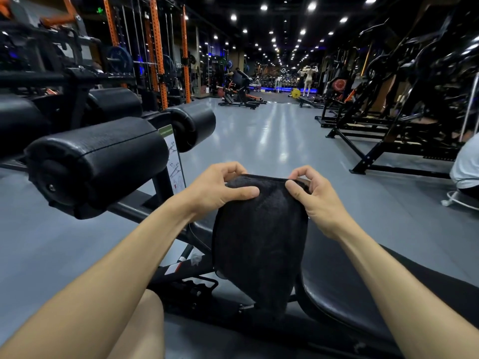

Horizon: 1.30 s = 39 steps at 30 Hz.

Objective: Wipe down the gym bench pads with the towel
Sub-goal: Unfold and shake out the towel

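Both hands pinch the black towel's (259,237) top edge, left hand (220,189) and right hand (315,196) at opposite corners, so it hangs above the black bench pad (344,288). Roller pads (98,161) stand to the left.

The towel (260,237) hangs in the middle foreground, held at its top edge between the left hand (220,189) and the right hand (315,195), above the bench (337,281), whose pad lies below and to the right. A roller pad (98,161) sits to the left of the hands, with another roller pad (194,125) behind it. Racks (158,47) stand far left, machines (404,99) far right, open floor (272,141) between them
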Available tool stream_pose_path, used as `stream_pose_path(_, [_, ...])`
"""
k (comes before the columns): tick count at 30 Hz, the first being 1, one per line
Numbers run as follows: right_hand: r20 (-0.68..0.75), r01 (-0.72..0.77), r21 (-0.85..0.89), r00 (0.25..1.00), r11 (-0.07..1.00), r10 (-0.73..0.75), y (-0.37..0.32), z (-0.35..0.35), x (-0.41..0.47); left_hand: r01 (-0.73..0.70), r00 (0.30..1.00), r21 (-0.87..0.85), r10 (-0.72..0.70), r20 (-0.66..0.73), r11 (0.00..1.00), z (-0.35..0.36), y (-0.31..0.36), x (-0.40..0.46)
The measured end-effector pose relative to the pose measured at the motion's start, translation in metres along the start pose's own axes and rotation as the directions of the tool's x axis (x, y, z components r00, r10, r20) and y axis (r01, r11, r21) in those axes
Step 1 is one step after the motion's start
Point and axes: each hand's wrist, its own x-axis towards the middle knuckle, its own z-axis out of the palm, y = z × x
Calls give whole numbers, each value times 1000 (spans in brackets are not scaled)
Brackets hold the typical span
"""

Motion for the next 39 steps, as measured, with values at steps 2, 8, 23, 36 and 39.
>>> stream_pose_path(2, [-9, -3, 45, 1000, 999, 3, 1, 0, 3, -26, 999, 10, 26, 38, 1000, -1, -2, -1])
stream_pose_path(8, [40, -16, 1, 999, 1000, 16, 4, -4, 14, -95, 992, 226, 74, 100, 970, 3, -19, 3])
stream_pose_path(23, [189, -46, -78, 980, 996, 60, 13, -8, 33, 71, 972, 122, -96, 213, 990, -2, -33, 18])
stream_pose_path(36, [301, -125, -29, 945, 992, 129, 35, -20, 32, -32, 972, 459, 134, -192, 888, -13, -61, 17])
stream_pose_path(39, [313, -130, -40, 940, 991, 136, 37, -21, 29, 16, 969, 449, 97, -227, 894, -14, -59, 17])
